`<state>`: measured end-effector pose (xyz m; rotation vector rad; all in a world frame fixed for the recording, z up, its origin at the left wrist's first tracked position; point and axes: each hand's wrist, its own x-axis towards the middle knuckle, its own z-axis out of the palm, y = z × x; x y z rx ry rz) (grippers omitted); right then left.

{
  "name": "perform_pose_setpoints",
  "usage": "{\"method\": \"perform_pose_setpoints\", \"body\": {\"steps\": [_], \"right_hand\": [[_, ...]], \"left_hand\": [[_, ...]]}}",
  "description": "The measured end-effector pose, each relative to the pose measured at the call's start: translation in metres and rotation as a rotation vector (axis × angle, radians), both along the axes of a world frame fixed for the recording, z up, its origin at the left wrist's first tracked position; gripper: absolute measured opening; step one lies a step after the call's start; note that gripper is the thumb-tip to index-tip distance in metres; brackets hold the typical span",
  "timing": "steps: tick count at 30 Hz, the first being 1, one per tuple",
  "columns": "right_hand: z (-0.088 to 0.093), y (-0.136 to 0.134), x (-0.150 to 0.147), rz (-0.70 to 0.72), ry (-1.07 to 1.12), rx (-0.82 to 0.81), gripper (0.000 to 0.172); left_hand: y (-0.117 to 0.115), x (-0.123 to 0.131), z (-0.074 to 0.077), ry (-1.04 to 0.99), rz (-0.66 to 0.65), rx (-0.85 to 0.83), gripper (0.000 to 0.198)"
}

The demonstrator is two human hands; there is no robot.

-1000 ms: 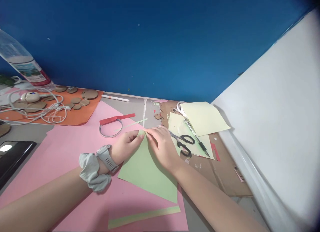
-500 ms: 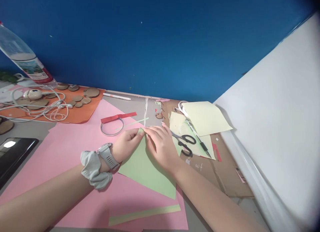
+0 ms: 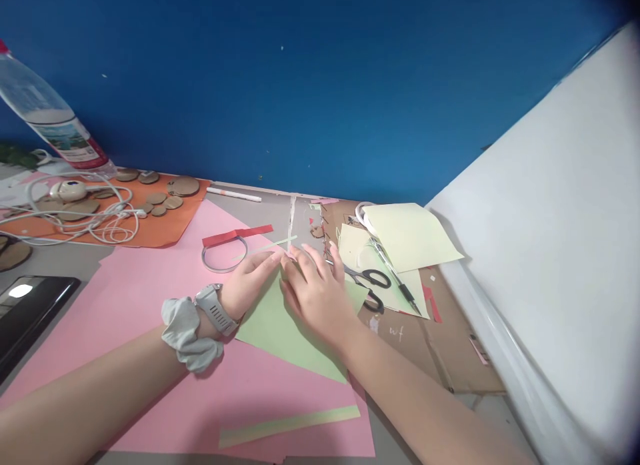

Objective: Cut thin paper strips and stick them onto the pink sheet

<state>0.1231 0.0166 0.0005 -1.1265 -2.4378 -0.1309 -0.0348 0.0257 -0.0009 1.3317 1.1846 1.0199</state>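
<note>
A light green sheet of paper lies over pink paper, its lower edge slanting down to the right. At its top edge my left hand is closed, thumb and fingers pinching the paper. A grey watch and a pale scrunchie circle that wrist. My right hand lies on the sheet with fingers spread, its fingertips by the top edge close to my left thumb. Black-handled scissors rest just right of that hand, partly hidden by it. Nearer to me lies a green-yellow paper strip.
A red strip lies across a grey ring. Right of the scissors are a pen and pale yellow paper. Cardboard rounds, a white cable, a bottle and a black phone occupy the left.
My right hand's fingers have spread apart and lie flatter on the green sheet. My left hand has shifted slightly left, and the sheet's lower corner has moved a little up.
</note>
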Motion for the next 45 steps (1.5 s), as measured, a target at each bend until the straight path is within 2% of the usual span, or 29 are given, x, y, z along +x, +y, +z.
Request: {"method": "perform_pose_setpoints", "body": {"steps": [4,8,11,14,18,22,25,28,31,33,35,38,45], "right_hand": [[0.004,-0.006,-0.005,-0.009,0.039,-0.041,0.04],[0.026,-0.001,0.001,-0.059,0.084,-0.167,0.034],[0.047,0.005,0.011,-0.148,-0.02,-0.271,0.021],[0.06,0.008,0.017,-0.175,-0.164,-0.304,0.01],[0.055,0.01,0.017,-0.075,-0.227,-0.179,0.013],[0.045,0.008,0.015,0.034,-0.238,-0.069,0.029],[0.046,0.006,0.013,0.072,-0.282,-0.057,0.037],[0.054,0.004,0.014,0.048,-0.258,-0.166,0.029],[0.068,0.004,0.022,-0.041,-0.149,-0.371,0.016],[0.076,0.004,0.029,-0.089,-0.096,-0.511,0.015],[0.081,0.003,0.032,-0.114,-0.08,-0.579,0.015],[0.081,0.004,0.028,-0.105,-0.101,-0.533,0.014],[0.06,0.003,0.015,0.059,-0.292,-0.165,0.015]], "left_hand": [[0.001,0.002,0.001,-0.007,0.027,0.026,0.029],[0.0,0.003,0.001,0.014,0.051,-0.005,0.031],[-0.002,0.003,0.0,0.012,0.056,-0.027,0.034],[-0.003,0.002,0.0,0.008,0.074,-0.023,0.034],[-0.003,0.001,0.0,-0.017,0.071,-0.014,0.034],[0.0,0.0,-0.004,-0.039,0.065,-0.021,0.035],[0.001,0.0,-0.006,-0.013,0.069,-0.006,0.032],[0.001,0.0,-0.005,0.054,0.061,0.035,0.03],[-0.002,0.001,-0.002,0.114,0.058,0.082,0.03],[-0.004,0.002,0.0,0.131,0.062,0.103,0.03],[-0.007,0.002,0.002,0.142,0.07,0.136,0.029],[-0.011,0.003,0.004,0.183,0.083,0.224,0.028],[-0.012,0.004,0.006,0.253,0.069,0.312,0.024]]}}
